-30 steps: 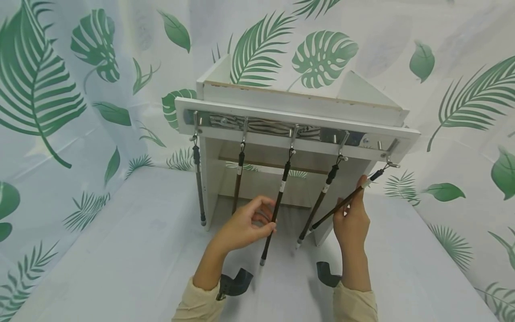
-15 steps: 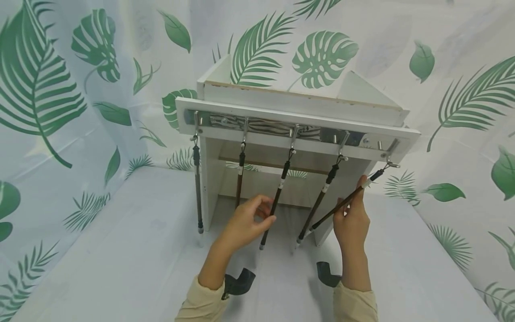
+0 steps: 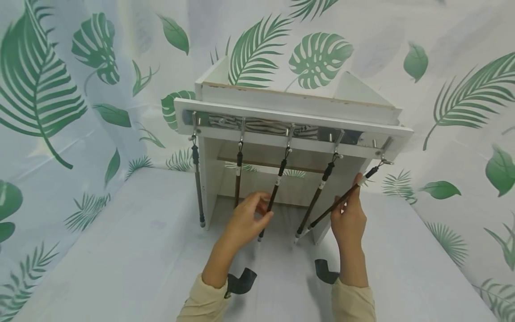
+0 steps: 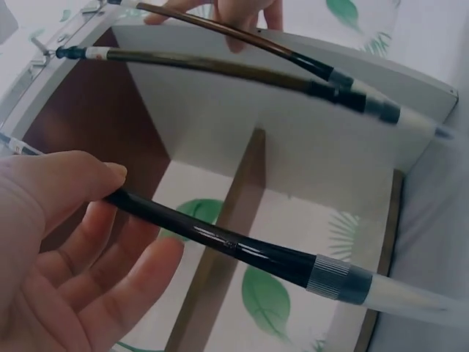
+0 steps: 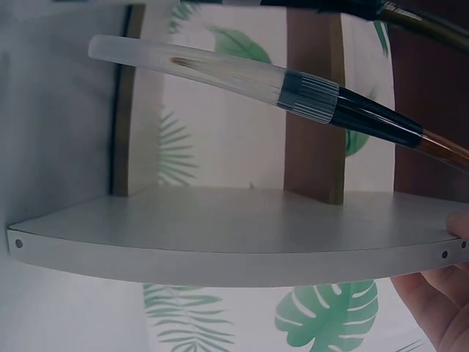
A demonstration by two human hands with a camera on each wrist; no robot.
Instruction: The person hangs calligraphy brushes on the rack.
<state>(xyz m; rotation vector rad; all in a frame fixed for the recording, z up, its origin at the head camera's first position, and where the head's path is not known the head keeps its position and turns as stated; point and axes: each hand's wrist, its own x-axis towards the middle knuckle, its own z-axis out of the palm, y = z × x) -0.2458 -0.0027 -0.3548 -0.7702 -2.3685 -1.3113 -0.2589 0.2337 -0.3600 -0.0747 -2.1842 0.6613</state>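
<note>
Several calligraphy brushes hang by loops from a row of metal hooks. My left hand [image 3: 245, 223] holds the middle brush [image 3: 276, 183] low on its handle; in the left wrist view, the thumb lies on this dark brush [image 4: 220, 238], whose tip has a clear plastic cap. At the right end, my right hand [image 3: 350, 226] holds the rightmost brush [image 3: 334, 206], slanted with its tip toward the left. A capped brush [image 5: 308, 95] crosses the right wrist view, where only part of the right hand [image 5: 440, 301] shows at the edge.
The hooks are on a white rail [image 3: 295, 134] fixed to a white shelf unit [image 3: 297, 98] with side panels. Other brushes, such as the leftmost brush [image 3: 198, 188], hang beside it. Leaf-patterned cloth [image 3: 132, 36] covers the walls behind.
My left hand has shifted slightly up and right, and the lower end of the middle brush has moved back toward the shelf unit. The leftmost brush swings a little. My right hand keeps its hold.
</note>
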